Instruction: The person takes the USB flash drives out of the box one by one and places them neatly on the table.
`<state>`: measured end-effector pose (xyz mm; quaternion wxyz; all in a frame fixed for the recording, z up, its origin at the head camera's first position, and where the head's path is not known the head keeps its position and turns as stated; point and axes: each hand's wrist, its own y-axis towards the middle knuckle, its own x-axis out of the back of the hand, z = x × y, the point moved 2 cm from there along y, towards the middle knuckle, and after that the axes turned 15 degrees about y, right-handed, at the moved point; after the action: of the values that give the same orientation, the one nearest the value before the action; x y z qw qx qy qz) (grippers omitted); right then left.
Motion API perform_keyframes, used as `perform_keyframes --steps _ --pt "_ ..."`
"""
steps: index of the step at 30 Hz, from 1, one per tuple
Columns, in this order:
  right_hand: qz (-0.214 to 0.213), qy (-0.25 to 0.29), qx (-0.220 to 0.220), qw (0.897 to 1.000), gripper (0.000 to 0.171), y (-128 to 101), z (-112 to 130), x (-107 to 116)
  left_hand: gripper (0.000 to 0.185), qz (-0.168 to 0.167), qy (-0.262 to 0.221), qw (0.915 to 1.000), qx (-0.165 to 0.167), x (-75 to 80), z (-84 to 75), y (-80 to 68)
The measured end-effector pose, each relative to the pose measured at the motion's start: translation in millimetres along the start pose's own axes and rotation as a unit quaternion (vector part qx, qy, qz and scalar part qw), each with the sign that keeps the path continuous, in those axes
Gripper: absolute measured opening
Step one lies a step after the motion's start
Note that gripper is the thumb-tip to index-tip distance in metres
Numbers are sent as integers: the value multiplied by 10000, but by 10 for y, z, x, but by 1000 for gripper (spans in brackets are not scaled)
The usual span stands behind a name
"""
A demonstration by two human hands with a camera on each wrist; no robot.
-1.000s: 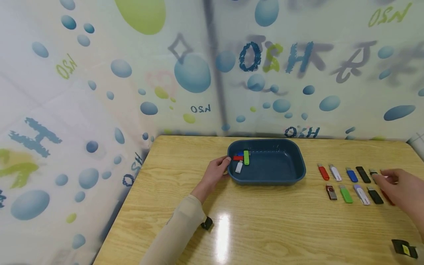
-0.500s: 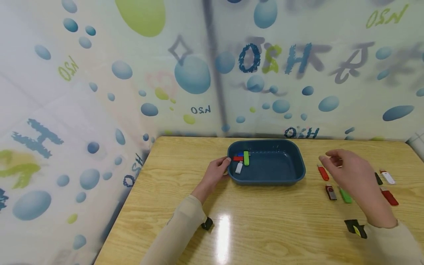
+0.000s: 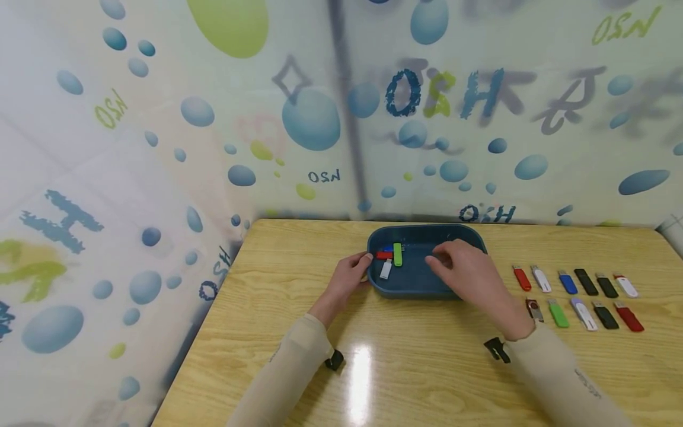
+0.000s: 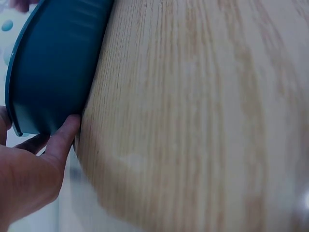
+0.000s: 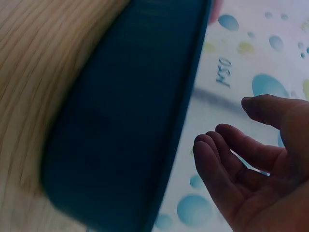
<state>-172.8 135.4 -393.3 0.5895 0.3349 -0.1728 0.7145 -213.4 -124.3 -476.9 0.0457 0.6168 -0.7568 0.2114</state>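
My left hand [image 3: 349, 274] grips the left end of a dark blue plastic tray [image 3: 411, 294], thumb at the rim and fingers along the outer wall in the left wrist view. At the tray's left side lie a green USB stick [image 3: 397, 254], a red USB stick [image 3: 384, 255], a white USB stick [image 3: 386, 269] and a partly covered blue USB stick [image 3: 388, 248]. Over the tray's right half hovers my right hand [image 3: 469, 270], hiding part of its floor. In the right wrist view its thumb and loosely bent fingers stand apart with nothing between them.
Right of the tray, several USB sticks lie in two rows, among them a blue one [image 3: 568, 282], a green one [image 3: 558, 313] and a red one [image 3: 629, 317]. A patterned curtain [image 3: 299, 196] rises behind the wooden table [image 3: 427, 367].
My right hand has moved left from the far right end of the USB stick rows to over the tray, uncovering both rows. The left hand and tray have stayed in place.
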Motion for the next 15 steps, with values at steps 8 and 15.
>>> perform_keyframes --steps 8,15 --pt "386 -221 -182 9988 32 255 134 -400 53 -29 3 10000 12 -11 -6 1" --pt "536 -483 -210 9972 30 419 209 -673 51 -27 -10 10000 -26 -3 -3 3"
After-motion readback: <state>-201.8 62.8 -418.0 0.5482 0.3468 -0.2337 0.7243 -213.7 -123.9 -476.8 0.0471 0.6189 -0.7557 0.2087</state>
